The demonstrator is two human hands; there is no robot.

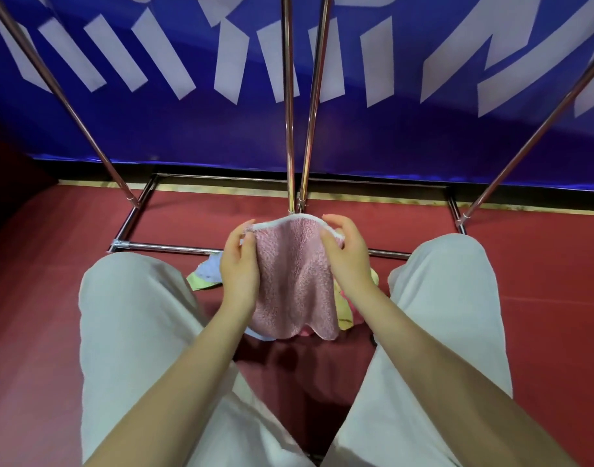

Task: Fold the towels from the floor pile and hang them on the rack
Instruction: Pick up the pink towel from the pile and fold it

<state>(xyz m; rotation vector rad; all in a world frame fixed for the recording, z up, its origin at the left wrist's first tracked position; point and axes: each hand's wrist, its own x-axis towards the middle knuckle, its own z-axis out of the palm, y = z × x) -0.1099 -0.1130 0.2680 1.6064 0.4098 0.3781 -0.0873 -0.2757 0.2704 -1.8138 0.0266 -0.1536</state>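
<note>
A pink towel (293, 281) with a white trim hangs between my two hands, held up by its top edge above the floor. My left hand (239, 261) pinches the towel's upper left corner. My right hand (346, 254) grips the upper right corner. Under the pink towel lies the floor pile (206, 273) of small towels in light blue, green, yellow and pink, mostly hidden by the towel and my hands. The metal rack (290, 129) stands just ahead, its shiny poles rising from a base frame on the floor.
My knees in light trousers (134, 315) flank the pile on both sides. The rack's base bar (167, 247) runs across the red floor just beyond the pile. A blue banner with white letters (389, 129) covers the wall behind the rack.
</note>
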